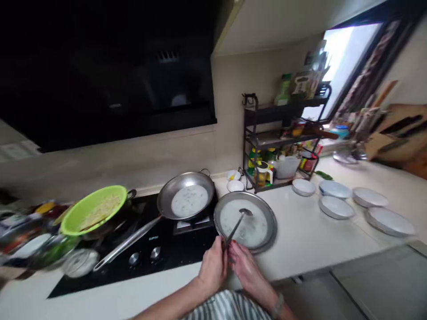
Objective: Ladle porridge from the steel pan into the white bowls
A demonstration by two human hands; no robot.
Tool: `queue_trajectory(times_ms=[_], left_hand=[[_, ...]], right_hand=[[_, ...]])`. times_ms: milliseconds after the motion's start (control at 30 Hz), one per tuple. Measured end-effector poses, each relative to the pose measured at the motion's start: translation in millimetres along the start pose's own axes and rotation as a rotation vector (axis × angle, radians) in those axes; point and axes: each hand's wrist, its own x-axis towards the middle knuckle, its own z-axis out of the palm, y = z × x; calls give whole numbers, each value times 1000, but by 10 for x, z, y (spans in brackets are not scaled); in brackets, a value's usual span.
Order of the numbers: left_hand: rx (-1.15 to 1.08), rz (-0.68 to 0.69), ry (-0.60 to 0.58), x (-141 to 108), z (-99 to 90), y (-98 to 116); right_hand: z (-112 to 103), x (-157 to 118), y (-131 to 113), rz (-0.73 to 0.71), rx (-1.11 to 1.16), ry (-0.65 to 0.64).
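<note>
**Handling the ladle (239,223): grip and surroundings**

The ladle appears to be metal; its head lies at the surface of the white liquid (230,215), within the metal basin (273,224), and its handle slants back over the near rim towards the person. Expect a stiff, fairly light tool, heavier at the head when loaded; it should not be fragile, but a wet handle may turn slippery; take hold along the upper handle, well clear of the liquid, and keep the head level.

The fingers of the left hand (212,266) are wrapped around the near end of the handle; the fingers of the right hand (245,269) are bent close beside it; whether they grip or merely touch it cannot be told.

The basin stands on the worktop (296,253), just beside the cooktop (187,249); it is probably heavy with its contents and liable to slop if the rim is knocked. On the cooktop sits a long-handled pan (166,189), which also contains white liquid; a light-green bowl (74,222) with pale food stands farther left. To the right of the basin, well apart from it, white dishes (336,206) are grouped on the worktop; behind them stands a dark rack (267,144) of bottles and jars.
</note>
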Motion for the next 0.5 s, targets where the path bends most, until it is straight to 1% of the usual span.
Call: queue_trajectory(times_ms=[100, 167, 200, 267, 333, 367, 400, 500], left_hand=[[-159, 44, 52, -35, 98, 21], [-230, 61, 80, -46, 120, 58], [-250, 77, 73, -51, 120, 77], [-252, 114, 8, -69, 104, 98], [-196, 138, -67, -92, 76, 77], [-155, 146, -80, -102, 56, 49], [-111, 151, -68, -109, 29, 13], [-9, 138, 80, -116, -111, -112]], right_hand=[[32, 36, 25, 55, 45, -45], [45, 48, 13, 75, 69, -39], [49, 54, -2, 83, 73, -23], [49, 74, -48, 66, 63, 35], [34, 107, -108, 35, 30, 91], [18, 126, -138, 25, 13, 113], [-5, 144, -166, 22, -3, 134], [-136, 178, -218, -12, -59, 228]])
